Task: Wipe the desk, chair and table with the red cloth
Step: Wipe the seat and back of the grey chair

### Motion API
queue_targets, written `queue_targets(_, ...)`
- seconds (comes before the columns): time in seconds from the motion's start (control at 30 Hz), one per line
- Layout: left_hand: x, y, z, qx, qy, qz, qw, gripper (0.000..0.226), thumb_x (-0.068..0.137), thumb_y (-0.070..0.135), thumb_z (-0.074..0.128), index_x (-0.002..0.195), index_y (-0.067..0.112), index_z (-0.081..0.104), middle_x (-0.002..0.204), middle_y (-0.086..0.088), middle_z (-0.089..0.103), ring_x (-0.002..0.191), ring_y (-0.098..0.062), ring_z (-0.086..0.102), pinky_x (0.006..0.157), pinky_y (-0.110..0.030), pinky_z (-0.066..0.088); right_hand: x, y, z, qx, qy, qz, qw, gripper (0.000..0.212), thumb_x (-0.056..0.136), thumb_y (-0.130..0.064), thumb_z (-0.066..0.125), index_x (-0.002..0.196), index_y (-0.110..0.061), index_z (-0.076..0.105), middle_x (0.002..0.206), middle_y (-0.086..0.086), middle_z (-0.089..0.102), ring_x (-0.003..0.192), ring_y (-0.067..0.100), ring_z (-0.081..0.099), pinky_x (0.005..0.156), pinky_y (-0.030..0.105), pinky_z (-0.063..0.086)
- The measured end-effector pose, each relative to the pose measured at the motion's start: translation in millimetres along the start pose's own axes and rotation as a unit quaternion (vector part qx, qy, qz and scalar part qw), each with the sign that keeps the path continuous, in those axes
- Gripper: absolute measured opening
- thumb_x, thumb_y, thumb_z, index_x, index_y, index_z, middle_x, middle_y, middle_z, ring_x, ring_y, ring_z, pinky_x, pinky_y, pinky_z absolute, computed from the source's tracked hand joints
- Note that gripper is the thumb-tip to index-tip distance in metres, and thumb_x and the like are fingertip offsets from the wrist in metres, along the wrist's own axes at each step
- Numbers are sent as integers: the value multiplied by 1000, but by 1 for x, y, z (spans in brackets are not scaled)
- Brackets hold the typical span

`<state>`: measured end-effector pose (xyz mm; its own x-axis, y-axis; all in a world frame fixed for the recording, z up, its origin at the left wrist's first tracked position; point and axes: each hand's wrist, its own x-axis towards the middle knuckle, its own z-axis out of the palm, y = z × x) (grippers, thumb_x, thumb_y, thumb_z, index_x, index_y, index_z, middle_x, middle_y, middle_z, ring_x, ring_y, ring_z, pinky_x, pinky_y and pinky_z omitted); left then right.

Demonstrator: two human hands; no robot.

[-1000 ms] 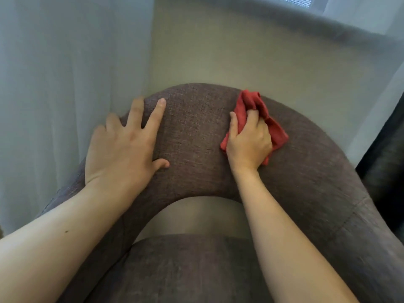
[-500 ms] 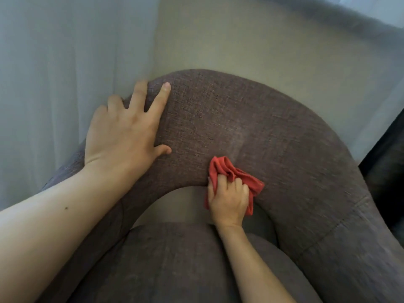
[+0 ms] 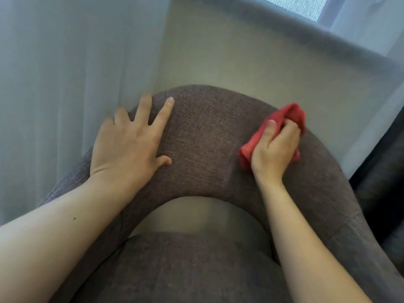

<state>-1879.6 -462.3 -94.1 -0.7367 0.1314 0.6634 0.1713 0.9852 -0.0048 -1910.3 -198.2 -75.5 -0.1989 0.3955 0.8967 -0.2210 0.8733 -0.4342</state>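
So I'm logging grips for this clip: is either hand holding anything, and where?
The right hand holds the bunched red cloth around its middle; the left hand lies flat on the chair back, holding nothing.

Left hand: palm down, flat, fingers spread and pointing away from the body; thumb out to the side. Index finger straight, outer fingers bent over an edge. Left forearm bare, entering from lower left, wrist straight.

Right hand: back of hand up, fingers curled into a loose fist around the red cloth, thumb lying along the near side. Right forearm bare, entering from lower right, wrist slightly bent. Hands well apart, roughly level.
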Motion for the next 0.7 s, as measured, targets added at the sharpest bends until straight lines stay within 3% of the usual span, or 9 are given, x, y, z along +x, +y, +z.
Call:
queue_targets(0.1,0,0,0,-2,4,0,1000,118,68,66,76,160,28,12,156,-15,29,92,-42,55,66,-41,36,-12,1,22,-118,-100,-73,985,61,100,-35,47,144,7,40,148,28,43,139,41,37,120,43,19)
queue_targets(0.17,0,0,1,2,5,2,1000,118,69,66,75,160,29,10,157,-15,28,94,-43,54,66,-41,33,-25,3,26,-126,-111,-84,982,69,100,-42,43,151,2,31,157,23,35,146,37,29,123,41,12)
queue_targets(0.4,1,-2,3,-27,23,1,999,112,70,61,77,159,30,15,156,-15,30,99,-48,53,73,-49,44,-91,17,25,-172,-161,-178,955,79,97,-50,44,146,10,33,151,31,39,141,45,37,121,47,19)
queue_targets(0.53,1,-1,2,-28,22,0,999,112,71,63,76,159,32,13,159,-12,27,100,-47,52,71,-47,41,-113,27,17,-203,-184,-224,935,89,91,-59,51,141,14,41,143,36,47,134,49,45,118,51,27)
queue_targets(0.7,0,-2,3,-23,16,3,1000,112,69,65,75,159,29,17,156,-15,31,93,-46,53,65,-43,35,-138,49,-10,-286,-242,-321,870,58,92,-31,57,135,8,53,133,26,61,124,39,58,109,45,40)
